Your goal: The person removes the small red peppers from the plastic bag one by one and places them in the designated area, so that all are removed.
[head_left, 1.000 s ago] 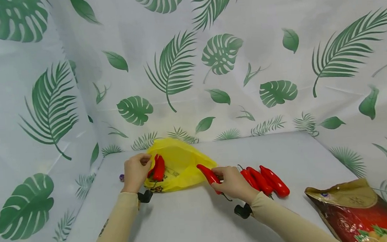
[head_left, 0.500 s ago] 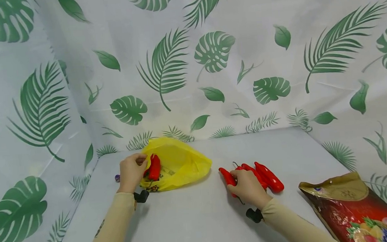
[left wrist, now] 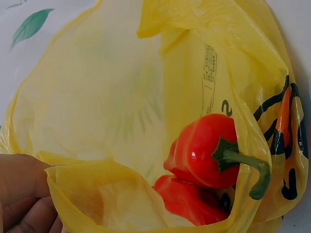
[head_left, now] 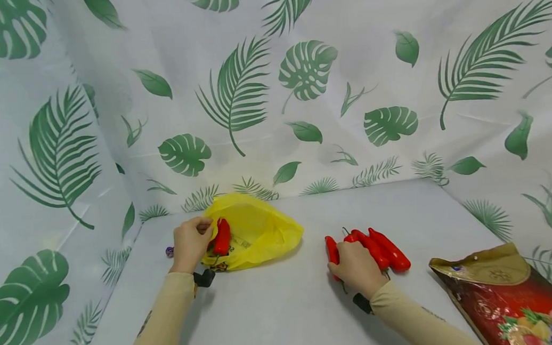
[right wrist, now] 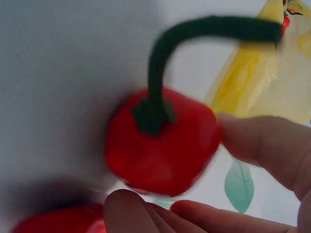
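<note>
While two red peppers [left wrist: 204, 150] are already bagged, four remain outside on the counter [head_left: 285, 305].
Yellow bag [head_left: 256, 232] mouth is pinched by the left hand [head_left: 191, 242]; pepper [head_left: 332, 251] is clamped in the right hand [head_left: 357, 265] grip, three more [head_left: 384, 248] just beside it.

left hand [head_left: 190, 243] holds yellow bag [head_left: 256, 232] | right hand [head_left: 355, 266] grips red pepper [head_left: 331, 250]
</note>
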A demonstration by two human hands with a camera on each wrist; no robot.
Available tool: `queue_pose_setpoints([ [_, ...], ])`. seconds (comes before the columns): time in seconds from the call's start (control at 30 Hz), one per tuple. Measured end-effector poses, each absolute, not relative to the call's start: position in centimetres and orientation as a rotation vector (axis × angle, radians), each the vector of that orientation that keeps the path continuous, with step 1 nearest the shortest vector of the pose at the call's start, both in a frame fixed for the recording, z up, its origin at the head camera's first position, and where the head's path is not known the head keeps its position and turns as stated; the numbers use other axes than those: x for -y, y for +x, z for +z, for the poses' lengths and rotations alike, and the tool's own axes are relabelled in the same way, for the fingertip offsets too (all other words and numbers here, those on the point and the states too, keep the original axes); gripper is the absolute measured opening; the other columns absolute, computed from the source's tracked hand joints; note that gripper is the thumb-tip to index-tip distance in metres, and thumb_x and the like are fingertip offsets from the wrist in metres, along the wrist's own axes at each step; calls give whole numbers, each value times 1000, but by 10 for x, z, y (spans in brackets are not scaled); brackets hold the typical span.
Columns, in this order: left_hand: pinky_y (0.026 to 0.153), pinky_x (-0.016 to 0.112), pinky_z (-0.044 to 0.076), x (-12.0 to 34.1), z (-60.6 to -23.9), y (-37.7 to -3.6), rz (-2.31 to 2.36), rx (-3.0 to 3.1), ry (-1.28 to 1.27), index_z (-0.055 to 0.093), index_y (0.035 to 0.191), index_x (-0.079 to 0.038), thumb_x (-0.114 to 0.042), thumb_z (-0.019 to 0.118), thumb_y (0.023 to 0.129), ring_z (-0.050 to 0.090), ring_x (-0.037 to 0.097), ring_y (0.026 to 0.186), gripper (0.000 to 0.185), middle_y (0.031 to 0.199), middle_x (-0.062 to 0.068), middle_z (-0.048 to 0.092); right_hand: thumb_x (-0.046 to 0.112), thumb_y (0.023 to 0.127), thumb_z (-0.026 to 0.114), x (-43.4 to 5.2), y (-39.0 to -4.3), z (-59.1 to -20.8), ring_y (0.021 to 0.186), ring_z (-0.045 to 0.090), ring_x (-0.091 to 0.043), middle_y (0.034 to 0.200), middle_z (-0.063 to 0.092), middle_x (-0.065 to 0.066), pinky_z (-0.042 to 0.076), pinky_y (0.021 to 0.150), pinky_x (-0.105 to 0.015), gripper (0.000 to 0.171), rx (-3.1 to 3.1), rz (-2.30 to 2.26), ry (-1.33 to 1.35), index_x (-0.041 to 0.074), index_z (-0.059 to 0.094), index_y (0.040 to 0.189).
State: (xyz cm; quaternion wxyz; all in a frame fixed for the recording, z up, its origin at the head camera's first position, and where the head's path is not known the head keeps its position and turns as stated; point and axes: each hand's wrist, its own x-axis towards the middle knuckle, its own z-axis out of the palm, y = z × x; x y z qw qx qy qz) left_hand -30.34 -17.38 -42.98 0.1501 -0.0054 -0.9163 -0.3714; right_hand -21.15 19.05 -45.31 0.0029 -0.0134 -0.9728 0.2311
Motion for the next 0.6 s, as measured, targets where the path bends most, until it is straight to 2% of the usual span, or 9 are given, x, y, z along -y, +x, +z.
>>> queue_pose_setpoints([
  [0.13, 86, 44, 64, 174, -428, -305, -1075, 2638, -2, 77, 116, -5, -13, 72, 97, 73, 29, 98, 21, 109, 15, 78, 24, 85, 84, -187, -216, -448, 52, 54, -17, 62, 57, -5, 47, 50, -24, 28, 3071, 669, -30, 5, 63, 84],
  [0.33, 83, 42, 65, 174, -428, -309, -1051, 2613, -24, 78, 113, -5, -13, 73, 96, 75, 28, 96, 19, 106, 15, 79, 33, 85, 84, -178, -230, -437, 57, 54, -19, 62, 58, -3, 47, 51, -28, 32, 3041, 579, 27, 8, 65, 82],
  [0.4, 81, 41, 65, 174, -429, -309, -1056, 2607, -29, 78, 112, -5, -12, 74, 95, 75, 27, 94, 19, 104, 14, 79, 36, 86, 82, -174, -236, -434, 61, 59, -21, 68, 66, -4, 51, 52, -32, 32, 3009, 538, 66, 6, 72, 90],
  [0.47, 81, 41, 65, 175, -429, -309, -1065, 2599, -32, 78, 111, -5, -12, 74, 95, 75, 27, 94, 18, 104, 14, 79, 37, 87, 81, -168, -243, -432, 70, 64, -23, 81, 75, -6, 57, 57, -36, 36, 2979, 524, 128, 4, 77, 102],
  [0.57, 81, 41, 65, 176, -428, -308, -1074, 2590, -32, 78, 111, -4, -11, 74, 95, 75, 27, 94, 18, 105, 14, 79, 35, 89, 80, -153, -256, -432, 86, 73, -27, 103, 80, -11, 64, 73, -43, 44, 2954, 631, 257, 3, 77, 118],
  [0.6, 81, 41, 65, 176, -429, -308, -1074, 2584, -31, 78, 111, -4, -11, 74, 95, 75, 27, 94, 18, 105, 14, 79, 34, 90, 80, -146, -260, -432, 91, 74, -27, 108, 80, -12, 64, 80, -43, 43, 2956, 686, 300, 3, 77, 119],
])
